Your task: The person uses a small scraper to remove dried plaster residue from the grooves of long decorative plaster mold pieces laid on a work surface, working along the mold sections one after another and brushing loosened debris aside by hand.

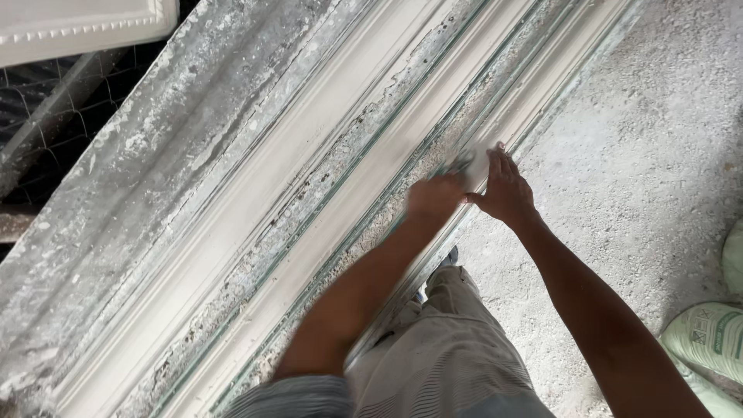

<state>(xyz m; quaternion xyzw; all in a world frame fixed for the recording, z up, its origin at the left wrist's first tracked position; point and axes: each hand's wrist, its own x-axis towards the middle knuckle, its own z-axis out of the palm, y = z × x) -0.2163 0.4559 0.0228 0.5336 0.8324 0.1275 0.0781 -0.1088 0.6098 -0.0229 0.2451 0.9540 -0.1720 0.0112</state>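
Clenched left hand grips something blurred; right hand lies flat, open.
Both touch the long white plaster moulding, running diagonally away.

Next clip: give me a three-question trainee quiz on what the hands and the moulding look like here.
1. True or false: the right hand lies flat on the white moulding.
2. The left hand is: A) in a pocket B) on the moulding beside the right hand C) on the sack.
3. What lies under the floor's far-left top edge?

Key: 1 true; 2 B; 3 wire mesh.
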